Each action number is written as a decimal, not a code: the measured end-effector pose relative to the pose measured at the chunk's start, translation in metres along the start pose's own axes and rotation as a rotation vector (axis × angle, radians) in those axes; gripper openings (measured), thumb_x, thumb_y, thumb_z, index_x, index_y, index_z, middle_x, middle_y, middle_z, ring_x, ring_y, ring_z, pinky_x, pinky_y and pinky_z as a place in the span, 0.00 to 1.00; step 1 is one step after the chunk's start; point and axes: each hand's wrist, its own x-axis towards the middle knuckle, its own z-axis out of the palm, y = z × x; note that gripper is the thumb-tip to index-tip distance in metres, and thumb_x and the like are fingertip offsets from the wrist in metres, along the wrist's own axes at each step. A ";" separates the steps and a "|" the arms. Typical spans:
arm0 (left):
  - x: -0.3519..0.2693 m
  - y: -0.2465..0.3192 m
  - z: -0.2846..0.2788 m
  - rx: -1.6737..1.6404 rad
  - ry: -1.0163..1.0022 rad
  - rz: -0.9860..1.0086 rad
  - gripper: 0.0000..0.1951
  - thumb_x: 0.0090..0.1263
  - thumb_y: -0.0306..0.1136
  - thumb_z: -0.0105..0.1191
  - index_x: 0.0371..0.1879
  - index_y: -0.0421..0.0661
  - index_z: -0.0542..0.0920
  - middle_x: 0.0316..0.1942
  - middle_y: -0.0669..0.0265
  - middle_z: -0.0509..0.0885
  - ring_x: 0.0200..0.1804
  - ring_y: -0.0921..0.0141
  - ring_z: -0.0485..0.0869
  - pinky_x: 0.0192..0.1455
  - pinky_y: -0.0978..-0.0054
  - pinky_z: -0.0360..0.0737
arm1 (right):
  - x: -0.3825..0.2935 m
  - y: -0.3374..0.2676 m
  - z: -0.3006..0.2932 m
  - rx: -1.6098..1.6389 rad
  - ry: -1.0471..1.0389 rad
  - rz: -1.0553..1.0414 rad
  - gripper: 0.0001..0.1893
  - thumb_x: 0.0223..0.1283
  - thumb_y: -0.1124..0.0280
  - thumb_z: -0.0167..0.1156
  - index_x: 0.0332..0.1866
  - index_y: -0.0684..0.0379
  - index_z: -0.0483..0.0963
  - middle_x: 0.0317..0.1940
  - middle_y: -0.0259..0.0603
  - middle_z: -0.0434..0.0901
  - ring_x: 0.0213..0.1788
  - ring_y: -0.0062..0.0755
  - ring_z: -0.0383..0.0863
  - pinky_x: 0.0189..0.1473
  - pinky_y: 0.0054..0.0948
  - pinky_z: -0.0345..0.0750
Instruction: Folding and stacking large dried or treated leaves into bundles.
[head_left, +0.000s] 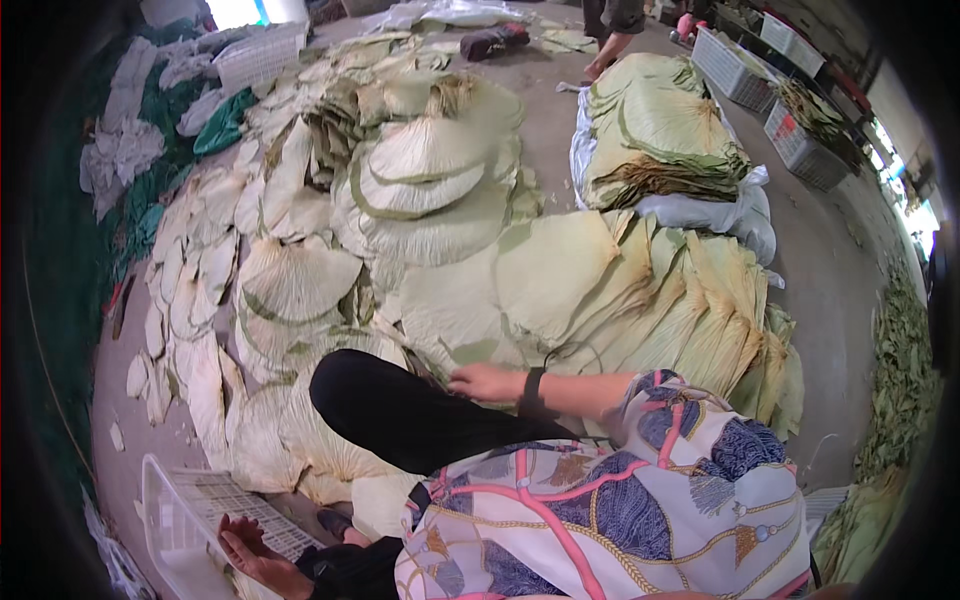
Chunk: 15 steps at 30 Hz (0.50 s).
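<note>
My left hand (259, 553) is at the lower left, palm turned up and fingers apart, beside a white plastic crate (176, 510) with slatted sides. Nothing shows in it. My right hand (487, 382), with a black band at the wrist, is low behind my bent knee (360, 397). Its fingertips are near the edge of a spread of large, pale green dried leaves that look like lotus leaves (450, 307); whether they grip anything is hidden. Overlapping folded leaves (675, 300) fan out to the right of that hand. A fan-shaped stack (296, 277) lies beyond my knee.
Tall leaf piles (435, 172) cover the floor ahead. A pressed leaf bale (660, 127) rests on white sacking (697, 210). White crates (731, 67) stand at the upper right; green netting (67, 300) borders the left. A person's bare leg (611, 52) shows at the top.
</note>
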 end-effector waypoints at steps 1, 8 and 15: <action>0.005 0.002 -0.001 0.022 -0.011 -0.021 0.17 0.75 0.42 0.45 0.53 0.44 0.75 0.40 0.68 0.80 0.40 0.77 0.77 0.43 0.81 0.70 | 0.004 -0.005 0.005 -0.009 0.020 -0.008 0.16 0.65 0.60 0.51 0.39 0.65 0.75 0.30 0.52 0.80 0.33 0.46 0.80 0.38 0.38 0.76; 0.007 -0.022 -0.009 0.025 0.181 -0.001 0.21 0.74 0.48 0.45 0.44 0.38 0.77 0.33 0.61 0.80 0.34 0.69 0.77 0.39 0.73 0.73 | 0.010 -0.033 0.013 -0.021 0.374 -0.263 0.15 0.67 0.61 0.47 0.45 0.62 0.73 0.36 0.55 0.79 0.42 0.55 0.78 0.46 0.44 0.74; -0.014 0.007 -0.007 0.123 0.233 0.033 0.21 0.76 0.44 0.40 0.45 0.35 0.76 0.36 0.59 0.81 0.35 0.68 0.79 0.38 0.73 0.76 | 0.003 -0.086 0.006 -0.006 0.332 -0.312 0.22 0.69 0.56 0.46 0.56 0.64 0.66 0.50 0.57 0.73 0.55 0.53 0.72 0.58 0.40 0.68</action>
